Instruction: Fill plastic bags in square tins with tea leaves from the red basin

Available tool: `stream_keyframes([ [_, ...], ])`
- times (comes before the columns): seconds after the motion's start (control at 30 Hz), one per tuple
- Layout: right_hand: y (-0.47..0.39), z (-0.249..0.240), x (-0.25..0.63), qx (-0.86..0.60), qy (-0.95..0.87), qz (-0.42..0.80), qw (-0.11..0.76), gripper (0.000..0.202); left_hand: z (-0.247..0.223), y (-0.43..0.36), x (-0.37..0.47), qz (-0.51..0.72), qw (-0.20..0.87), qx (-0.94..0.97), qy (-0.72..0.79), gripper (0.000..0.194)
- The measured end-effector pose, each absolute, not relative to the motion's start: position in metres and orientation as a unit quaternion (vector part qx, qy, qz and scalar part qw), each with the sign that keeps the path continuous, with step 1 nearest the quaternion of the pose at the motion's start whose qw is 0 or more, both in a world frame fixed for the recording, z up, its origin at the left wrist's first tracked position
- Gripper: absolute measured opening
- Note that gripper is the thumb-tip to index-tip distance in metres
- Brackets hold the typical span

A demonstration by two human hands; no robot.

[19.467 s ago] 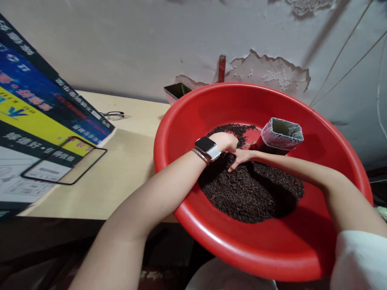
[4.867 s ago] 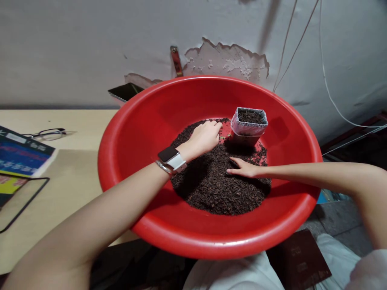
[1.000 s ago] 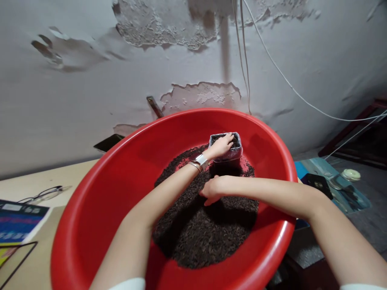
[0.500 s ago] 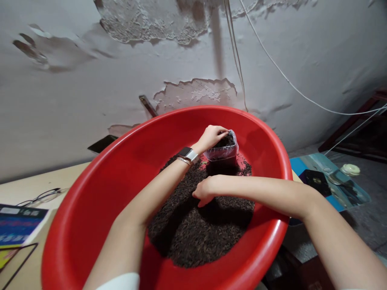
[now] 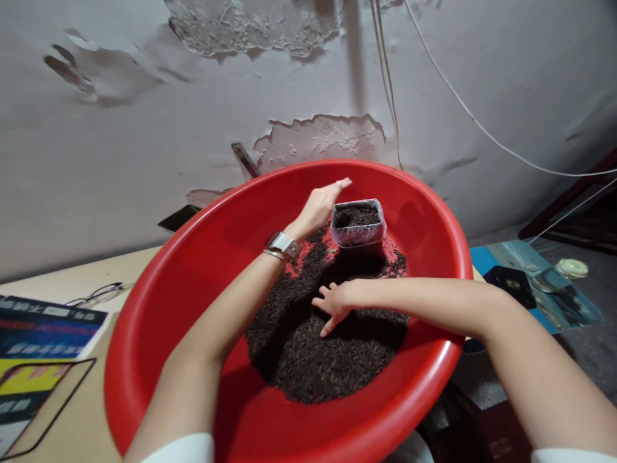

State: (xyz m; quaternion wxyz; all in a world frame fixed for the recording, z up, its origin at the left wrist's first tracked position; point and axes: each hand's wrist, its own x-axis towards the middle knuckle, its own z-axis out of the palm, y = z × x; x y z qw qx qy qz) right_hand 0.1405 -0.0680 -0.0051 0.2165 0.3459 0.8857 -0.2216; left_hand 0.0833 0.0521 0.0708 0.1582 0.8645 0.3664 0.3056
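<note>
A large red plastic basin [image 5: 168, 302] holds a heap of dark, flaky loose tea leaves or similar dried bits [image 5: 318, 366]. Toward its far side stands a box lined with clear plastic [image 5: 359, 236], filled nearly to the rim with the same dark material. My left hand [image 5: 321, 204], with a watch [image 5: 283, 244] on the wrist, is just left of the box, fingers stretched out and holding nothing. Over the heap, my right hand [image 5: 335, 305] has its fingers spread, with the fingertips at or just above the dark bits.
The basin rests on a pale table [image 5: 91, 270] against a peeling wall [image 5: 120, 161]. Glasses [image 5: 99, 294] and a printed packet [image 5: 48, 334] lie to the left. A black box [image 5: 509, 287] sits on a blue surface [image 5: 491, 257] at the right.
My left hand has come off the box's top and moved left, its fingers straightening. My right hand has gone from bunched fingers to spread ones. The view has shifted slightly.
</note>
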Motion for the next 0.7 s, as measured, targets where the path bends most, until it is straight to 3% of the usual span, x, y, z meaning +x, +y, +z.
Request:
stream_keyframes([
  [0.07,-0.068,-0.020,0.143,0.361,0.875,-0.235,0.222,0.093,0.074,0.049,0.066,0.322,0.127,0.843,0.411,0.051],
  [0.27,-0.069,-0.047,0.149,0.349,0.885,-0.230,0.206,0.094,0.056,0.014,-0.001,0.131,0.036,0.869,0.475,0.040],
  [0.47,-0.088,-0.073,0.152,0.337,0.927,-0.145,0.081,0.063,0.050,-0.032,-0.030,0.047,-0.034,0.868,0.492,0.039],
  [0.7,-0.081,-0.067,0.146,0.373,0.911,-0.125,0.120,0.039,0.060,-0.040,-0.028,0.068,-0.067,0.870,0.484,0.037],
])
